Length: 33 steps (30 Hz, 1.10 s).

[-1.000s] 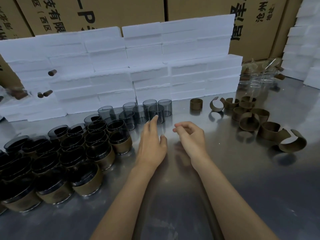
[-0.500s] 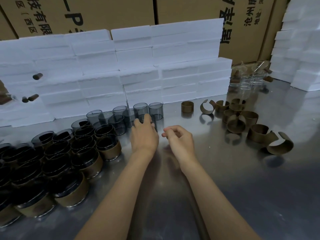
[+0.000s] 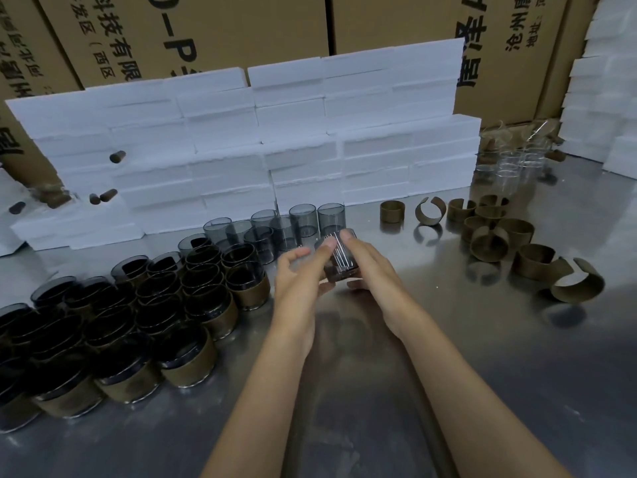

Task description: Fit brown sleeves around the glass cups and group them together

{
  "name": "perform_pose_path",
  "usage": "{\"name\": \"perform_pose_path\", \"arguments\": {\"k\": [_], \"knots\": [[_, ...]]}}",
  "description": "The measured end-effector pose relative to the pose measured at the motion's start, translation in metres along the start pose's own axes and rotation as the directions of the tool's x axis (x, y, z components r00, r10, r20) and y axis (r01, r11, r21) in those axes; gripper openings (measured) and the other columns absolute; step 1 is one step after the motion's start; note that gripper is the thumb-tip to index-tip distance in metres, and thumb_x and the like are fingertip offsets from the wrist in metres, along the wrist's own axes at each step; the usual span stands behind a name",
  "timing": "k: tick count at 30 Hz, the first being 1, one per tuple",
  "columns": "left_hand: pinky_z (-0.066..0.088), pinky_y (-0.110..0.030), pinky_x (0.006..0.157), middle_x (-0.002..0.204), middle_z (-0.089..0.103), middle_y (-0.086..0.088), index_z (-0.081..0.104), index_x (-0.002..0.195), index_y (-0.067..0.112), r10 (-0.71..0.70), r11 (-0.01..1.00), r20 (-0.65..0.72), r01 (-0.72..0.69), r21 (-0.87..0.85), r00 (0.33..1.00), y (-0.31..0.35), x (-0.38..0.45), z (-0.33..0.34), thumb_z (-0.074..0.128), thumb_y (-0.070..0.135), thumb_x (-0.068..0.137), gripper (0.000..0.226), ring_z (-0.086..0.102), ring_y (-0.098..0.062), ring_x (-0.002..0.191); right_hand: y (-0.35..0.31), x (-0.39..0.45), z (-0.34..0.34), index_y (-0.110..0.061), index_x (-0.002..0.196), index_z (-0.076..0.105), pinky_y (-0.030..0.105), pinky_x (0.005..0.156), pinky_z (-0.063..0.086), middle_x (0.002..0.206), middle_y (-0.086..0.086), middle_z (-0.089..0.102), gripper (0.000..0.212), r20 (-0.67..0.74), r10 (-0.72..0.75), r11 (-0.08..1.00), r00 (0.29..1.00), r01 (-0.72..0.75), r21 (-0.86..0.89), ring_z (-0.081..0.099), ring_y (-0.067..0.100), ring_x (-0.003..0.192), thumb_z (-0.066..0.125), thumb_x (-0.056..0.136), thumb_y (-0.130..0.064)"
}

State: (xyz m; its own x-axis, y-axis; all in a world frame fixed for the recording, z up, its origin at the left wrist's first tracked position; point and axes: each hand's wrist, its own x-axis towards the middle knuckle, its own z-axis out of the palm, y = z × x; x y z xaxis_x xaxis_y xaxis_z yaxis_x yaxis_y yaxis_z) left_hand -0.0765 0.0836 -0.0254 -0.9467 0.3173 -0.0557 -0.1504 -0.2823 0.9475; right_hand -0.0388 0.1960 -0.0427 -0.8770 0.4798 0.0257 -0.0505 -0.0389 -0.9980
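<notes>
1. A smoky glass cup [image 3: 339, 258] sits between both hands above the steel table [image 3: 448, 357], just near of the row of bare cups; it is blurred, so its tilt cannot be told.
2. The left hand [image 3: 298, 284] grips the cup from the left, its fingers curled round the side with fingertips on the upper part.
3. The right hand [image 3: 370, 267] holds the cup from the right — fingers wrapped over the top and far side, thumb low near the base.
4. Just beyond the hands stand the bare glass cups [image 3: 286, 225], grey and upright, packed close in a short cluster against the foam.
5. To the left, running toward the near left corner, is the group of sleeved cups [image 3: 155, 315]: dark glasses each with a brown band round the lower body, standing touching one another.
6. To the right lie loose brown sleeves [image 3: 489, 232] — open split rings, some upright, some on their sides, a few touching; one large one [image 3: 577, 284] lies nearest on the far right.
7. Far right, some clear glasses [image 3: 513, 165] stand in a small blurred bunch.
8. Behind everything, white foam blocks [image 3: 262, 139] are stacked like a wall, with cardboard boxes [image 3: 213, 32] printed with dark characters behind them.
</notes>
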Motion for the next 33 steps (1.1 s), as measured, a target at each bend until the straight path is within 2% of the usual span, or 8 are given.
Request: {"name": "perform_pose_path", "arguments": {"k": [3, 6, 11, 17, 23, 26, 30, 33], "knots": [[0.057, -0.032, 0.078, 0.1, 0.077, -0.012, 0.061, 0.124, 0.003, -0.041, 0.991, 0.101, 0.053, -0.122, 0.994, -0.01, -0.002, -0.001, 0.073, 0.026, 0.089, 0.044, 0.072, -0.021, 0.09, 0.001, 0.001, -0.004, -0.031, 0.106, 0.077, 0.038, 0.094, 0.057, 0.102, -0.004, 0.079, 0.05, 0.082, -0.027, 1.0, 0.996, 0.028, -0.007, 0.075, 0.013, 0.098, 0.066, 0.076, -0.069], [0.052, -0.041, 0.09, 0.115, 0.072, -0.025, 0.059, 0.128, -0.004, -0.052, 0.987, 0.098, 0.065, -0.144, 0.994, -0.014, 0.003, -0.005, 0.066, 0.023, 0.096, 0.042, 0.066, -0.031, 0.104, 0.001, 0.0, -0.003, -0.037, 0.098, 0.079, 0.029, 0.086, 0.055, 0.097, -0.008, 0.08, 0.046, 0.098, -0.015, 0.999, 0.995, 0.02, -0.048, 0.075, 0.004, 0.092, 0.065, 0.076, -0.074], [0.055, -0.029, 0.075, 0.117, 0.072, -0.02, 0.063, 0.129, -0.003, -0.036, 0.995, 0.087, 0.044, -0.085, 0.996, -0.017, 0.008, -0.006, 0.063, 0.032, 0.099, 0.045, 0.068, -0.024, 0.095, 0.003, -0.003, 0.009, -0.027, 0.103, 0.074, 0.016, 0.078, 0.049, 0.098, -0.014, 0.076, 0.08, -0.068, -0.005, 0.971, 0.998, -0.011, -0.237, 0.069, -0.003, 0.091, 0.036, 0.076, -0.093], [0.051, -0.023, 0.059, 0.102, 0.065, -0.016, 0.072, 0.106, 0.009, -0.043, 0.998, 0.055, 0.046, -0.051, 0.998, -0.019, 0.01, -0.011, 0.062, 0.033, 0.101, 0.026, 0.054, -0.025, 0.083, 0.011, 0.001, 0.014, -0.023, 0.119, 0.07, 0.031, 0.092, 0.037, 0.12, 0.003, 0.07, 0.071, -0.155, -0.11, 0.933, 0.982, 0.049, -0.356, 0.058, 0.019, 0.111, 0.016, 0.104, -0.065], [0.051, -0.019, 0.059, 0.092, 0.066, -0.007, 0.06, 0.11, 0.014, 0.043, 0.996, -0.001, -0.043, -0.075, 0.999, -0.023, 0.013, -0.012, 0.056, 0.023, 0.105, 0.011, 0.062, -0.012, 0.07, 0.015, 0.004, 0.014, -0.005, 0.092, 0.071, 0.038, 0.083, 0.051, 0.079, 0.004, 0.069, 0.059, -0.275, -0.203, 0.931, 0.94, 0.099, -0.35, 0.066, 0.033, 0.091, 0.031, 0.11, -0.046], [0.052, -0.021, 0.066, 0.094, 0.069, -0.007, 0.061, 0.11, 0.012, 0.028, 0.995, 0.005, -0.027, -0.099, 1.0, -0.021, 0.014, -0.012, 0.053, 0.028, 0.106, 0.019, 0.064, -0.015, 0.078, 0.011, 0.003, 0.014, -0.013, 0.092, 0.07, 0.046, 0.086, 0.058, 0.084, 0.005, 0.073, 0.048, -0.246, -0.183, 0.968, 0.952, 0.131, -0.213, 0.069, 0.021, 0.084, 0.046, 0.105, -0.052], [0.053, -0.024, 0.076, 0.11, 0.079, -0.006, 0.082, 0.102, 0.019, 0.024, 0.999, 0.103, -0.02, -0.045, 0.994, -0.019, 0.012, -0.011, 0.05, 0.057, 0.102, 0.049, 0.074, -0.016, 0.095, 0.006, -0.006, 0.019, -0.03, 0.101, 0.067, 0.016, 0.07, 0.053, 0.089, -0.013, 0.075, 0.07, -0.082, -0.058, 0.99, 0.995, 0.047, -0.132, 0.067, -0.009, 0.076, 0.056, 0.07, -0.091], [0.058, -0.027, 0.076, 0.107, 0.079, -0.009, 0.082, 0.103, 0.023, 0.018, 1.0, 0.192, -0.023, 0.022, 0.981, -0.018, 0.011, -0.009, 0.052, 0.076, 0.089, 0.062, 0.076, -0.02, 0.099, 0.007, -0.009, 0.021, -0.033, 0.105, 0.07, 0.002, 0.061, 0.046, 0.088, -0.025, 0.075, 0.068, -0.001, -0.055, 0.991, 0.998, 0.054, -0.124, 0.069, -0.011, 0.081, 0.051, 0.072, -0.089]]}}
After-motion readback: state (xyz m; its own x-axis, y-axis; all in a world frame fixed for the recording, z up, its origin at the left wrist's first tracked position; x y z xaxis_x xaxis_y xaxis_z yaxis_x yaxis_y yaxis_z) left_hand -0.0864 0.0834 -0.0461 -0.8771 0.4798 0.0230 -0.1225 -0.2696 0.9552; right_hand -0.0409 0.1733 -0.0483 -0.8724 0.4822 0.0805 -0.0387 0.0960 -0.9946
